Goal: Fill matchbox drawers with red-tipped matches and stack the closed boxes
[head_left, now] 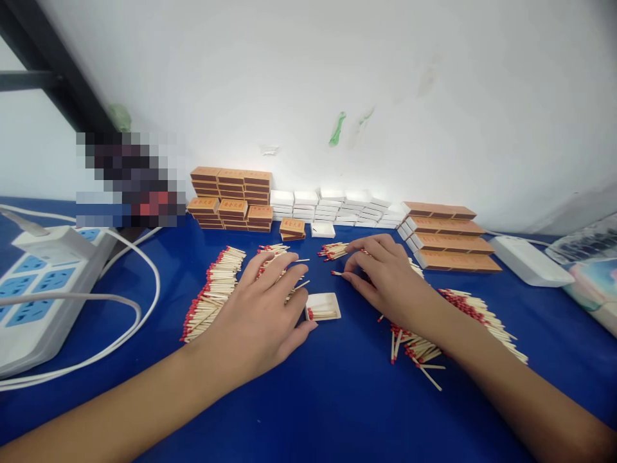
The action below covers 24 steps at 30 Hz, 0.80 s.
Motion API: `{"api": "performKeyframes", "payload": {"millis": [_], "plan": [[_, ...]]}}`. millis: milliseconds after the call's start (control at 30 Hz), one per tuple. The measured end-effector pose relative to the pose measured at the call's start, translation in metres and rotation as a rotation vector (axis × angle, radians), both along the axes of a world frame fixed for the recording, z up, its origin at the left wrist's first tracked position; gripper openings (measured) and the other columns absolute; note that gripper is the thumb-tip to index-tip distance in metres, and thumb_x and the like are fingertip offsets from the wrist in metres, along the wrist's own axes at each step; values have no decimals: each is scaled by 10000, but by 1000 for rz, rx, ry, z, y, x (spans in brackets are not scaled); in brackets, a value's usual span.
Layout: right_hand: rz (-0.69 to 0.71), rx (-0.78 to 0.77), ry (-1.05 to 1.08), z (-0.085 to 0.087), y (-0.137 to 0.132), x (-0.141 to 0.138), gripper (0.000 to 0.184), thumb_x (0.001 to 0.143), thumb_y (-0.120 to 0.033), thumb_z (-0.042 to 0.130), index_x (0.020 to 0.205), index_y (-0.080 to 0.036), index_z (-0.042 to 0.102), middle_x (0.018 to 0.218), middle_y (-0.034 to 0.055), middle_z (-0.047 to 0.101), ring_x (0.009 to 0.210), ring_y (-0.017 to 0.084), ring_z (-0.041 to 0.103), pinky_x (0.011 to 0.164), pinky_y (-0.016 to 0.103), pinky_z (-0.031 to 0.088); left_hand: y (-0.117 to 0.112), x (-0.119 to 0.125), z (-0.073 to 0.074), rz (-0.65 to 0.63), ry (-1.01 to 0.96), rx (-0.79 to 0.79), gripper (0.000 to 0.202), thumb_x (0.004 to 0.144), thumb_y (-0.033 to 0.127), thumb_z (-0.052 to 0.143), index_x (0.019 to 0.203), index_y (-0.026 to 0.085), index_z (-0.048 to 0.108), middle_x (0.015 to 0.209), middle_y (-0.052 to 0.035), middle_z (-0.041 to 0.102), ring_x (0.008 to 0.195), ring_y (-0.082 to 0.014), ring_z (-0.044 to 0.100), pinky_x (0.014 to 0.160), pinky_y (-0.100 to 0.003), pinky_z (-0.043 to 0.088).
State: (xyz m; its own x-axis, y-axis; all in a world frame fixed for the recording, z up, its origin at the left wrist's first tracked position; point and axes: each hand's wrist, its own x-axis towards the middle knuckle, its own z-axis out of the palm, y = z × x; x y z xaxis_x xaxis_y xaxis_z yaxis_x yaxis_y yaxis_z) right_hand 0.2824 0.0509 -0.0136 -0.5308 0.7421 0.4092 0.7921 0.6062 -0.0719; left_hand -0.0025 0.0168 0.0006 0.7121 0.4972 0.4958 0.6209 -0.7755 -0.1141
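My left hand (263, 315) lies flat on the blue table (337, 399), fingers stretched over loose red-tipped matches (214, 289), its thumb beside a small white tray (322, 306) that holds a few matches. My right hand (385, 276) rests to the right of the tray, fingers curled, thumb and forefinger pinching a single match (336, 273). More matches lie under and behind my right wrist (477, 312).
Stacks of orange matchbox sleeves (231, 198) and white inner trays (332, 206) line the wall. More orange boxes (446, 241) stand at the right. A white power strip (43, 289) with cables lies at the left, a white adapter (527, 260) at the right.
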Motion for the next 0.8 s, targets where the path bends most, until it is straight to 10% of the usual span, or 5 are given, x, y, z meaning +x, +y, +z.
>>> {"api": "performKeyframes", "payload": {"millis": [800], "plan": [[59, 92, 70, 19, -30, -29, 108, 1105, -229, 607, 1028, -245, 681, 1390, 138, 715, 1325, 340, 583, 1091, 558, 468, 3, -2, 6, 40, -19, 3, 248, 1034, 377, 709, 1052, 147, 799, 1382, -154, 764, 1404, -416, 637, 1168, -628, 466]]}}
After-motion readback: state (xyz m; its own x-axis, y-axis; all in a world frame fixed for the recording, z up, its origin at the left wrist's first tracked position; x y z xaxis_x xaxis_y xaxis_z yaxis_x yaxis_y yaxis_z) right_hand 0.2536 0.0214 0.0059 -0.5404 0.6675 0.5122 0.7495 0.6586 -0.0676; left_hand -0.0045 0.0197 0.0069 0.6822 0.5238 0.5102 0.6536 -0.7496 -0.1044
